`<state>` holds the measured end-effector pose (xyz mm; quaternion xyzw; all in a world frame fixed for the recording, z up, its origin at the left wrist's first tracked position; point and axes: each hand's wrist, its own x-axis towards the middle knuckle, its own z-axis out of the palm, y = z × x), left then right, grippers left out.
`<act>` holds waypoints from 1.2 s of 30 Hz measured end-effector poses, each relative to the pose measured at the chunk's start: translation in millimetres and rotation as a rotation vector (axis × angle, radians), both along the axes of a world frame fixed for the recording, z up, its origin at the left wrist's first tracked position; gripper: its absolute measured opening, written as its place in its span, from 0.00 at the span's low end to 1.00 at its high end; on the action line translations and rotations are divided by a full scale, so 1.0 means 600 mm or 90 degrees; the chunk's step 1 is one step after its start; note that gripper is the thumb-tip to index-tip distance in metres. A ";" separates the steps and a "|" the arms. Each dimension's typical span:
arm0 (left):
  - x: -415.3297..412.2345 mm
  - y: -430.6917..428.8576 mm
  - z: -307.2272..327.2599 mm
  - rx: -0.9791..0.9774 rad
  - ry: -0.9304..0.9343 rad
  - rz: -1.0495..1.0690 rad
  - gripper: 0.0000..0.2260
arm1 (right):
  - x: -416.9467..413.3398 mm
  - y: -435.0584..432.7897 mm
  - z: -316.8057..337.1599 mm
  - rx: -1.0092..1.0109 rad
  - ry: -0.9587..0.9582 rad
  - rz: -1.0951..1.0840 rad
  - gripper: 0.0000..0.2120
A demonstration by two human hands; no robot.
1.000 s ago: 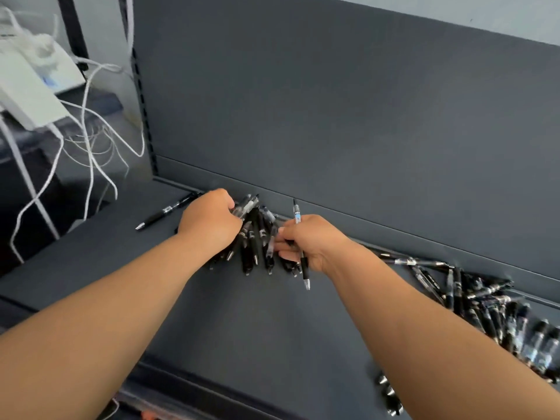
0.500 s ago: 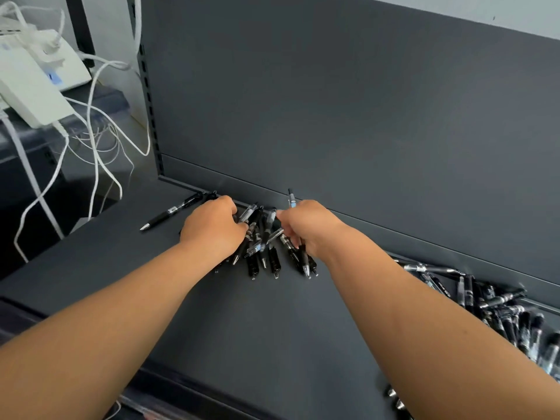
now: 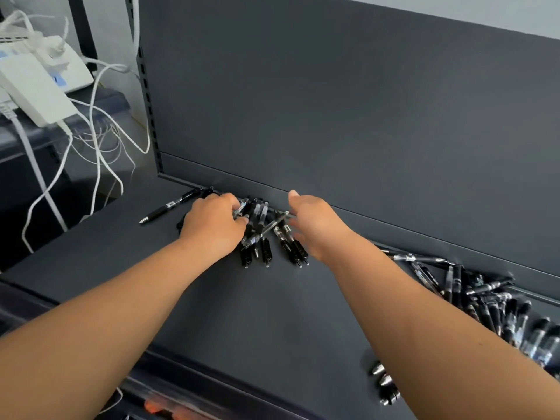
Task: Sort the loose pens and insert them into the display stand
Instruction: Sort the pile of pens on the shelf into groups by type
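**Where the pens lie, both hands are down among them**

As I watch from the head camera, the dark grey back panel (image 3: 333, 101) fills most of my view. The matching shelf (image 3: 242, 313) runs along its foot. To the far left, beyond the upright, a white box (image 3: 33, 89) sits with white cables (image 3: 97, 131) hanging from it.

On the right of the shelf a large pile of pens (image 3: 491, 301) lies jumbled against the panel, partly behind the right forearm. Near the middle, a small bunch of pens (image 3: 266, 237) lies with its tips mostly pointing toward me.

My left hand (image 3: 212, 227) rests on the bunch's left side, fingers curled round some of the pens. My right hand (image 3: 316, 228) is just beside the bunch on its right, thumb raised. It is blurred and its fingers are hidden, so I cannot tell its grip.

One single pen (image 3: 169, 206) lies apart, left of the left hand.
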<state>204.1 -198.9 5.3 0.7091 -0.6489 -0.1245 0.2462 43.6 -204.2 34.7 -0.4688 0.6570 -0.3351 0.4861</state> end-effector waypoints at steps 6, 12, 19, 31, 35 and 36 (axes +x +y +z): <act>-0.058 0.030 0.014 -0.063 -0.032 -0.099 0.18 | -0.079 0.050 -0.024 -0.225 0.351 0.131 0.24; -0.159 0.056 0.017 -0.084 -0.086 -0.215 0.22 | -0.208 0.109 -0.041 -0.263 0.547 0.137 0.26; -0.296 0.067 0.014 -0.044 -0.095 -0.305 0.22 | -0.390 0.182 -0.028 -0.202 0.592 0.013 0.23; -0.428 0.014 -0.023 0.051 -0.176 -0.299 0.17 | -0.560 0.299 -0.059 -0.016 0.571 -0.146 0.13; -0.450 0.013 -0.033 0.063 -0.212 -0.284 0.15 | -0.553 0.278 -0.081 -0.072 0.556 -0.109 0.15; -0.452 0.014 -0.035 0.060 -0.216 -0.281 0.15 | -0.550 0.271 -0.087 -0.085 0.558 -0.098 0.16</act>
